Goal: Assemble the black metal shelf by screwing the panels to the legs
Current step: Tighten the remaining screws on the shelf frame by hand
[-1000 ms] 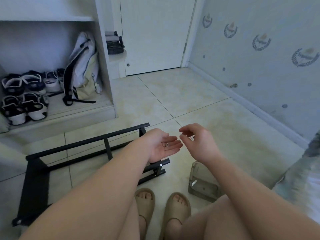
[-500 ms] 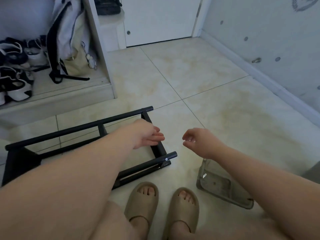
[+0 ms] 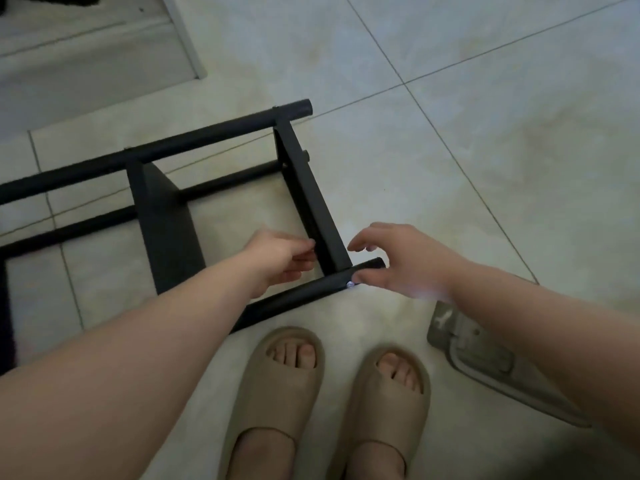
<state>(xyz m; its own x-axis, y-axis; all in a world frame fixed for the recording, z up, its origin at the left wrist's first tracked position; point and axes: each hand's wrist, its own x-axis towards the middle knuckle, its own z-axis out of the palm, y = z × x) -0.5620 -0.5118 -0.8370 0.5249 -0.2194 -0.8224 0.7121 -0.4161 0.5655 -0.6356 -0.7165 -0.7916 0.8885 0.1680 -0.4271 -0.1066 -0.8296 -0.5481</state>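
The black metal shelf [image 3: 166,216] lies on its side on the tiled floor. Its end panel [image 3: 311,202] meets the near leg [image 3: 304,294] at the corner in front of me. My left hand [image 3: 277,261] reaches inside the frame, fingers pinched against the panel's inner face; what they hold is hidden. My right hand [image 3: 398,261] arches over the leg's free end, its thumb tip on a small silver screw [image 3: 350,284] in the outside of the leg.
A clear plastic box [image 3: 485,358] lies on the floor at the right, partly under my right forearm. My feet in beige slides [image 3: 277,393] stand just before the shelf. A raised cabinet step [image 3: 97,67] runs along the far left.
A small nut lay in my open left palm; that hand turned over, closed and moved inside the shelf corner. My right hand moved onto the leg's end. The view tilted down and closer.
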